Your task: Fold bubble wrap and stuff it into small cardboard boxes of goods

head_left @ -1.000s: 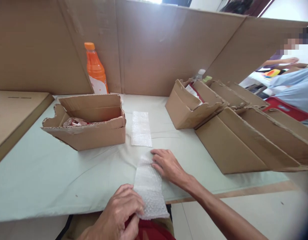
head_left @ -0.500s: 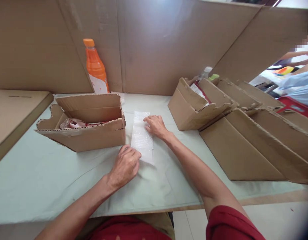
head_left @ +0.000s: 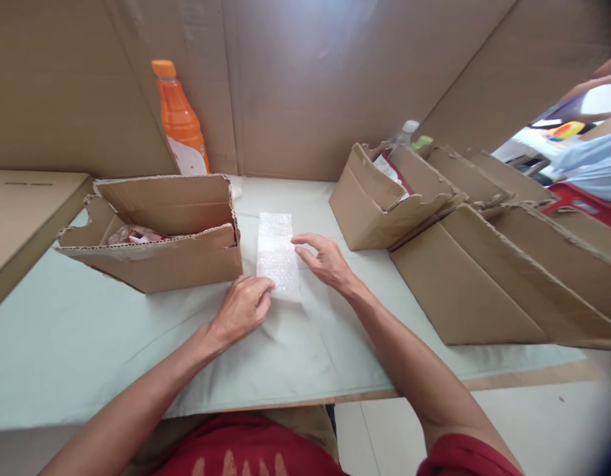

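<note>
A strip of clear bubble wrap [head_left: 276, 250] lies lengthwise on the cloth-covered table. My left hand [head_left: 243, 305] is closed at its near left corner, with thumb and forefinger pinching the edge. At the strip's right edge, my right hand [head_left: 328, 262] hovers with thumb and forefinger apart, holding nothing. To the left, close beyond my left hand, stands an open cardboard box [head_left: 186, 264] with red and clear-wrapped packets [head_left: 131, 234] inside.
An orange drink bottle [head_left: 182, 125] stands against the cardboard wall [head_left: 285, 99]. Several cut-open cardboard boxes [head_left: 484, 291] fill the right side, one holding packets. A flat carton [head_left: 32, 205] lies at the far left. Part of another person [head_left: 593, 158] shows at the right edge.
My right hand has come off the strip and moved right, its fingers spreading. The strip's near end, longer before, now looks folded or flattened. My left hand stays at the near corner.
</note>
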Motion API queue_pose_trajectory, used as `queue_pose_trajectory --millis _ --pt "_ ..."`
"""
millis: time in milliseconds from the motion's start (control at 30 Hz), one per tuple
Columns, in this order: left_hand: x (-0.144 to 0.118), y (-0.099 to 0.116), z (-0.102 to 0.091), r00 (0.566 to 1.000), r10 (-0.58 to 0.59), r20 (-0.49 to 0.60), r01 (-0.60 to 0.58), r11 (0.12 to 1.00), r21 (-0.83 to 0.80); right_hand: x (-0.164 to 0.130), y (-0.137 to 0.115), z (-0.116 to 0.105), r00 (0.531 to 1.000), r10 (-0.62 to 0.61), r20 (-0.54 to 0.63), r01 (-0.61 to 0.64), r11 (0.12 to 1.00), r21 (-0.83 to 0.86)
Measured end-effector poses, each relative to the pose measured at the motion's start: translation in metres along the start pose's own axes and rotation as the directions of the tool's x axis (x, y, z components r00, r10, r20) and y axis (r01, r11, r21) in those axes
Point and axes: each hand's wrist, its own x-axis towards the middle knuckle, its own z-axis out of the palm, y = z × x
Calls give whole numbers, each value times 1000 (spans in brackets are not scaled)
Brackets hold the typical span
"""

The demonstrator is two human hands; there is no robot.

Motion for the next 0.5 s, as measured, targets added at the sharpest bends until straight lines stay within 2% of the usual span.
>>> queue_pose_trajectory --millis 133,200,267,333,433,500 --pt "32 -5 3 998 -66 4 65 995 75 -47 -19 -19 972 -76 -225 65 996 -55" --pt "45 -4 7 995 -101 0 101 990 102 -67 -25 -17 959 -155 -239 128 984 -123" --pt "54 -3 13 990 -138 -1 137 982 130 -78 -27 -8 965 -217 -145 189 964 -186" --pt "60 -4 19 985 -171 3 168 973 155 -78 -22 3 970 -245 6 238 939 -249" --pt "64 -9 28 977 -213 10 208 961 184 -65 -12 19 948 -244 203 300 897 -325" --pt "62 -12 32 978 -210 -17 209 959 194 -53 -6 25 934 -233 270 322 877 -358"
